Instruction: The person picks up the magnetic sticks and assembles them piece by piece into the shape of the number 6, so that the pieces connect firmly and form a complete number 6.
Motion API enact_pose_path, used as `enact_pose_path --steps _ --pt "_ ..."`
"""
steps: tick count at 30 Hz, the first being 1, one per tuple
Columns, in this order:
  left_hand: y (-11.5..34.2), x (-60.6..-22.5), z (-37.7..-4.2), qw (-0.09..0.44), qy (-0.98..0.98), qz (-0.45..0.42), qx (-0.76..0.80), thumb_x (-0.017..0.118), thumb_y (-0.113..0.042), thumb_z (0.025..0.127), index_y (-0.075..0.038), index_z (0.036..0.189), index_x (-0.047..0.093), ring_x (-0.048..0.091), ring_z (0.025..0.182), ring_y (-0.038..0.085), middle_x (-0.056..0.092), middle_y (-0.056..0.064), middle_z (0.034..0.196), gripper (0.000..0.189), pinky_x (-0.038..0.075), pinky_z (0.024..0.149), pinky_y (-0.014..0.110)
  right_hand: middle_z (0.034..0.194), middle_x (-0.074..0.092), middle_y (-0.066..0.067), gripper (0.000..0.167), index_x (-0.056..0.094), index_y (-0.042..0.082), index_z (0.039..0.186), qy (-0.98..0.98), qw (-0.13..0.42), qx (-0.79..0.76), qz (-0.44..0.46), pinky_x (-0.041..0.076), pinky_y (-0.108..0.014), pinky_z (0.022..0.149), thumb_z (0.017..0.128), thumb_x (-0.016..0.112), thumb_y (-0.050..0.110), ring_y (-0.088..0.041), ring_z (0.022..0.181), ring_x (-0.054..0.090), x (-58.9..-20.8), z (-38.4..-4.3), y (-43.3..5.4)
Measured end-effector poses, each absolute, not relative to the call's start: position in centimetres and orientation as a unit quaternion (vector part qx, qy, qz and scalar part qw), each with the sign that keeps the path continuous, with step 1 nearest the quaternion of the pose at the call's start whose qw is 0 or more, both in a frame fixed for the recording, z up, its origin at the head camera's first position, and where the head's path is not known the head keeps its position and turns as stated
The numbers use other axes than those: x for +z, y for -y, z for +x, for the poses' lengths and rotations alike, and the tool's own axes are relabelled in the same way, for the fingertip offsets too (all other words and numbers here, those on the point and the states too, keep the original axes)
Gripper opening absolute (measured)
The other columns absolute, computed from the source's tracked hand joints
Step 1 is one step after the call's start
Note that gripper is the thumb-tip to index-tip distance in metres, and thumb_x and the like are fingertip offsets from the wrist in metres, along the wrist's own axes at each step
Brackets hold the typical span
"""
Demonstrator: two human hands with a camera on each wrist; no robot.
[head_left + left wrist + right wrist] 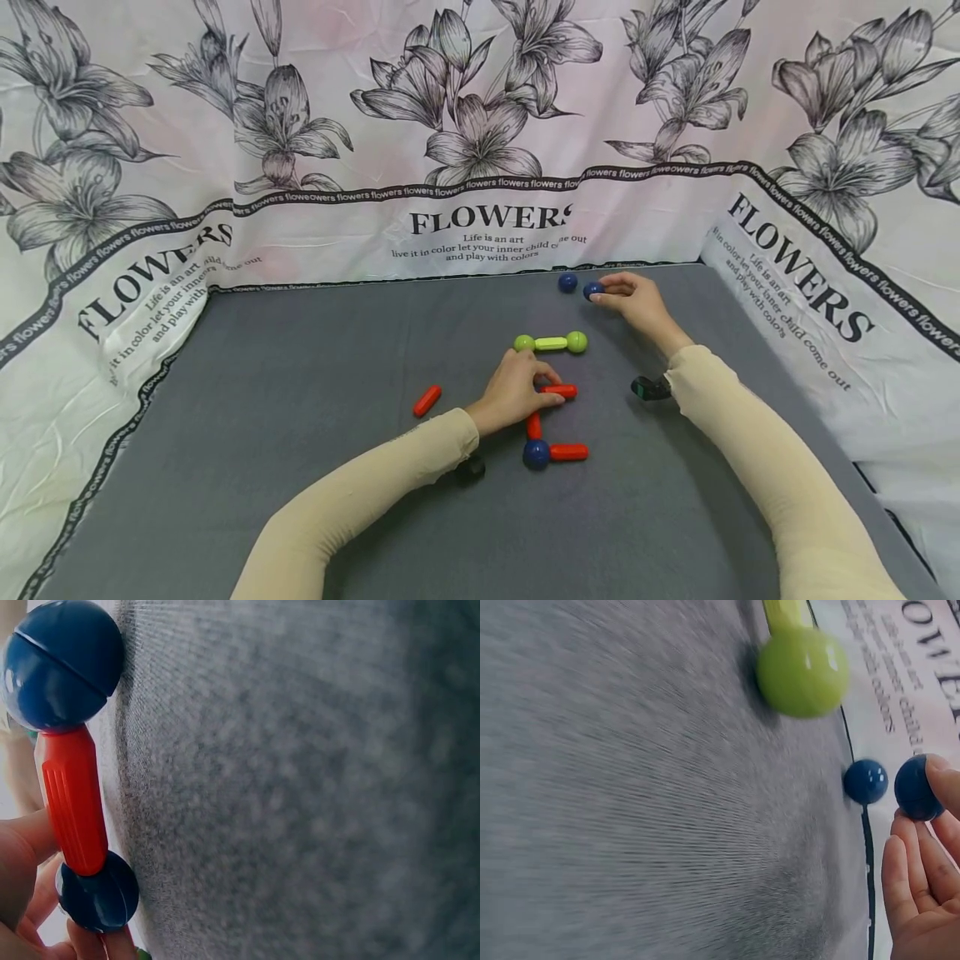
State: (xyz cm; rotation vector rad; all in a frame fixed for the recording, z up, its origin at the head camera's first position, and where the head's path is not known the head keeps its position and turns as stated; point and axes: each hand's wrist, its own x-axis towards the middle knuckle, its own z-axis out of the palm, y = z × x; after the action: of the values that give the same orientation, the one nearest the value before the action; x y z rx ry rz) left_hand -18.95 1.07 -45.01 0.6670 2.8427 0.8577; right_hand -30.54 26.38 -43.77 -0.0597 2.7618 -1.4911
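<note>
Right hand: pinching a blue ball near the far edge of the table
Left hand: well apart, gripping the frame by its far joint
Frame: mid-table, spine running near-to-far, side rods pointing right
Green bar: lying crosswise, just beyond
Loose rod: off left, slanting, far end rightward

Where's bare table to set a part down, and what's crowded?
Bare: the wide stretch between the loose red stick and left curtain; between the nearest red stick and right sleeve. Crowded: around the left hand, between the green bar and nearest blue ball.
</note>
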Motion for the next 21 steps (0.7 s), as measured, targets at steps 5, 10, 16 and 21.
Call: enact_pose_path --steps 5,10,16,21 --pt "-1.1 -45.0 -18.9 0.055 -0.93 0.218 0.291 0.08 -0.04 0.082 -0.026 0.1 0.078 0.04 0.085 0.013 0.055 -0.003 0.091 0.022 0.029 0.065 0.019 0.126 0.066 -0.013 0.056 0.059 0.011 0.132 -0.875 0.027 -0.483 -0.026 0.052 -0.033 0.091 0.089 0.072 0.045 0.003 0.094 0.06 -43.4 -28.5 -26.4" --pt "-1.0 -44.9 -18.9 0.058 -0.928 0.218 0.298 0.079 -0.04 0.083 -0.026 0.101 0.077 0.041 0.086 0.012 0.056 -0.004 0.092 0.023 0.031 0.067 0.019 0.123 0.065 -0.014 0.053 0.06 0.01 0.13 -0.872 0.047 -0.485 -0.043 0.056 -0.032 0.089 0.09 0.071 0.043 0.004 0.09 0.063 -43.3 -26.4 -26.6" --pt "-1.0 -45.0 -18.9 0.054 -0.926 0.226 0.299 0.078 -0.039 0.084 -0.026 0.103 0.077 0.042 0.086 0.013 0.059 -0.003 0.094 0.024 0.032 0.068 0.019 0.123 0.066 -0.014 0.05 0.062 0.011 0.128 -0.868 0.075 -0.486 -0.065 0.053 -0.023 0.085 0.09 0.071 0.042 0.004 0.092 0.063 -43.4 -23.5 -26.5" --pt "-1.0 -45.1 -18.9 0.052 -0.925 0.227 0.299 0.078 -0.039 0.084 -0.025 0.103 0.077 0.042 0.086 0.013 0.06 -0.002 0.095 0.024 0.033 0.068 0.02 0.122 0.066 -0.015 0.048 0.062 0.011 0.129 -0.859 0.101 -0.496 -0.071 0.055 -0.024 0.085 0.09 0.072 0.038 0.003 0.092 0.065 -44.1 -21.4 -26.3"
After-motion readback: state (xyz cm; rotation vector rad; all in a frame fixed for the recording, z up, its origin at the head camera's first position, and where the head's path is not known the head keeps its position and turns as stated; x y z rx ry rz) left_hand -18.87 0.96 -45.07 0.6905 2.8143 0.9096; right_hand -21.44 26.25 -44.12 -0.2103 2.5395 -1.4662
